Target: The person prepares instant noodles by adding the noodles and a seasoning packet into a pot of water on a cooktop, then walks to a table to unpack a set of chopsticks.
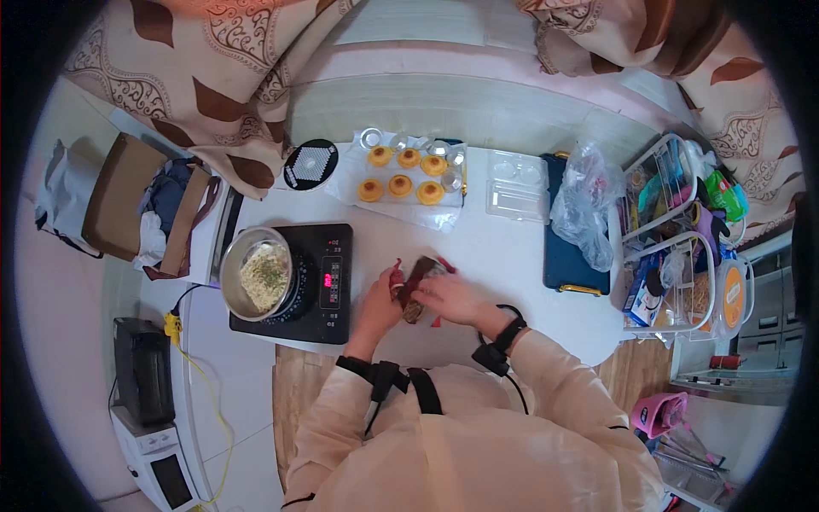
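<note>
Near the counter's front edge, my two hands meet over a small dark red and brown packet [416, 288]. My left hand [380, 300] is closed around the packet's left side, where a bit of red wrapper sticks up by the thumb. My right hand [450, 299] has its fingers bent over the packet's right side, gripping it; the fingertips partly hide it. To the left, a metal pot [229, 286] sits on a black induction cooker [335, 247] with a lit red display. A pale noodle block [265, 280] with green flecks lies in the pot.
Behind my hands, several egg tarts [401, 185] and foil cups [371, 138] rest on white paper. Farther right are a clear plastic tray [517, 189], a blue board [563, 264] with a plastic bag [589, 205], and a white wire rack [670, 328]. A round black trivet [310, 165] stands at the back left.
</note>
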The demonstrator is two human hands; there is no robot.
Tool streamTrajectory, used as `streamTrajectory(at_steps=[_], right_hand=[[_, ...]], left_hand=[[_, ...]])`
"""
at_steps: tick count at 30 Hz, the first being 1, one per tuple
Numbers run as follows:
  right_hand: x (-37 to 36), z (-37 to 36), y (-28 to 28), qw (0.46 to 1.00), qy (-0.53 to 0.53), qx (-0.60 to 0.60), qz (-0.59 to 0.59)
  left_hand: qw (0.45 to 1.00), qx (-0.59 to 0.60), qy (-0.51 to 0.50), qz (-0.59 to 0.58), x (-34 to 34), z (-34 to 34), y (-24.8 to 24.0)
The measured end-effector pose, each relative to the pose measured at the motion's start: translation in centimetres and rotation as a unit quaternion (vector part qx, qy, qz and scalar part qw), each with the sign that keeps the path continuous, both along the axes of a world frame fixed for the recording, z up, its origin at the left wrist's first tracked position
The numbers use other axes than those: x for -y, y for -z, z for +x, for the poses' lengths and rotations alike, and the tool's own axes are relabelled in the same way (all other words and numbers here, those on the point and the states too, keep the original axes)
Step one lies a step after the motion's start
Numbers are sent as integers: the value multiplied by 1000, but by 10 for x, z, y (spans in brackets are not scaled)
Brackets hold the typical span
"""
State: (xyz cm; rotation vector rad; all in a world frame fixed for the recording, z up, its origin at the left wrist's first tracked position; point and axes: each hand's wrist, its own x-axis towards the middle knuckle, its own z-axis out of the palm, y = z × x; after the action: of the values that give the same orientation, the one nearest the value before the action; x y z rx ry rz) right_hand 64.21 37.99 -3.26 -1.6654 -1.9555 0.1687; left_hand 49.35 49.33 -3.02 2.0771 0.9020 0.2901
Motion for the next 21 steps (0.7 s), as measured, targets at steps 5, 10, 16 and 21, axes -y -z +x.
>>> streamTrajectory(at_steps=[5, 10, 16, 21], right_hand=[[32, 12, 28, 997, -63, -30, -46], [37, -14, 23, 985, -144, -13, 98], [41, -17, 71, 987, -54, -5, -149], [49, -20, 96, 965, -59, -8, -254]], left_hand=[[998, 29, -10, 61, 7, -43, -27], [989, -29, -119, 87, 27, -101, -72], [977, -88, -183, 63, 63, -142, -82], [960, -83, -267, 25, 82, -173, -69]])
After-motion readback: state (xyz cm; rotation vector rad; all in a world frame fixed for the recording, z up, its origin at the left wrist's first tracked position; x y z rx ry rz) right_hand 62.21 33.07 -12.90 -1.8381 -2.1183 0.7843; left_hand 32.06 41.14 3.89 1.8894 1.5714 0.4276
